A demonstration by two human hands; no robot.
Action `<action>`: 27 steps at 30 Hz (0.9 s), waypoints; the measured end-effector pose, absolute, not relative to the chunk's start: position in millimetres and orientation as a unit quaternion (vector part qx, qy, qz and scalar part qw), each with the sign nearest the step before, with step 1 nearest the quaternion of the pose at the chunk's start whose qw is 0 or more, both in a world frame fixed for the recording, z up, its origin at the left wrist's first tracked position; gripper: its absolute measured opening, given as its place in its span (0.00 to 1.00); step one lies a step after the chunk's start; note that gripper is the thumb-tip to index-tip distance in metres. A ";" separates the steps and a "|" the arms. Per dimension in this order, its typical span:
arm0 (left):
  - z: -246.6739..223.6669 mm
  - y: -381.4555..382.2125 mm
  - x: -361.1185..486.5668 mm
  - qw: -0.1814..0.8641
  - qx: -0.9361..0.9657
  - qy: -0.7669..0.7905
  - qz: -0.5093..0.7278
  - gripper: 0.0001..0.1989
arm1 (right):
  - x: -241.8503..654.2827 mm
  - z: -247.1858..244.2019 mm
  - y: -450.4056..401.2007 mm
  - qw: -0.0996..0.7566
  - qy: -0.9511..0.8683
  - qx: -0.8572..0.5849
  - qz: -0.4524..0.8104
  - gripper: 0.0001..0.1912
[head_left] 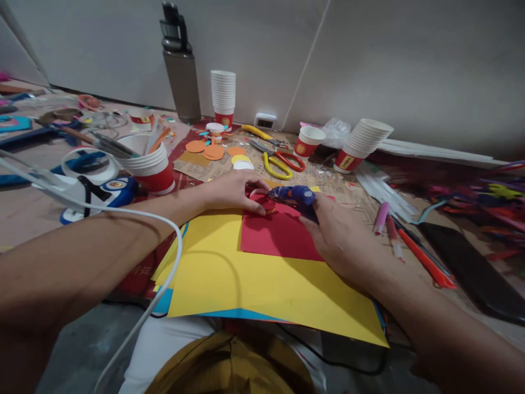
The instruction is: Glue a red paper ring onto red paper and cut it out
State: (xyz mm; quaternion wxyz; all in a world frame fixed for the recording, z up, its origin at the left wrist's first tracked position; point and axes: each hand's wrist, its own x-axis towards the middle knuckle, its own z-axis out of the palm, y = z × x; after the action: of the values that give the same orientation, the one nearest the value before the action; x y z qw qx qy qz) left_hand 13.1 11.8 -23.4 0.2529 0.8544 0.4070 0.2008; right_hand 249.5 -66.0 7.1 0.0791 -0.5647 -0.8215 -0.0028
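Note:
My left hand (233,192) is closed round a small red paper cup piece (268,205), its fingers partly hiding it. The piece sits at the far edge of a red paper sheet (270,232). My right hand (336,230) grips a blue hot glue gun (301,194), whose nozzle points left and meets or nearly meets the cup piece; I cannot tell if they touch. Beneath the red sheet lies a large yellow paper sheet (246,282) on a stack with blue paper showing at its edges.
Beyond my hands lie orange paper discs (213,151), scissors (283,164) and pliers (262,134). Stacked paper cups (363,145) and a tall bottle (180,82) stand at the back. A white cable (178,251) crosses over my left forearm. A black phone (471,271) lies right.

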 end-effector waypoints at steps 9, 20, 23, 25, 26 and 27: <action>-22.0 10.9 13.4 0.248 0.858 0.404 0.199 0.26 | 246.1 11.0 -67.9 0.068 -0.821 -0.567 -0.013 0.10; -24.1 12.0 13.1 0.252 0.856 0.404 0.202 0.27 | 243.9 13.0 -66.8 0.039 -0.805 -0.591 0.005 0.10; -25.0 13.2 12.4 0.257 0.858 0.394 0.206 0.27 | 242.6 18.2 -69.5 0.018 -0.798 -0.602 -0.008 0.10; -25.1 13.5 12.1 0.257 0.859 0.393 0.206 0.27 | 242.8 19.2 -70.0 0.026 -0.802 -0.596 -0.008 0.10; -25.1 13.5 12.1 0.255 0.858 0.395 0.205 0.27 | 243.1 18.8 -69.8 0.035 -0.806 -0.591 -0.006 0.10; -24.9 13.3 12.1 0.254 0.858 0.398 0.204 0.27 | 243.3 18.1 -69.4 0.045 -0.809 -0.586 -0.003 0.10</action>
State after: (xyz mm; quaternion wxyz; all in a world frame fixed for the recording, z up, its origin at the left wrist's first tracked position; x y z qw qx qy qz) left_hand 12.1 13.3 -24.9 0.2537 0.8575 0.3982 0.2044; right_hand 243.3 -69.4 18.1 0.0452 -0.5859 -0.8091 -0.0029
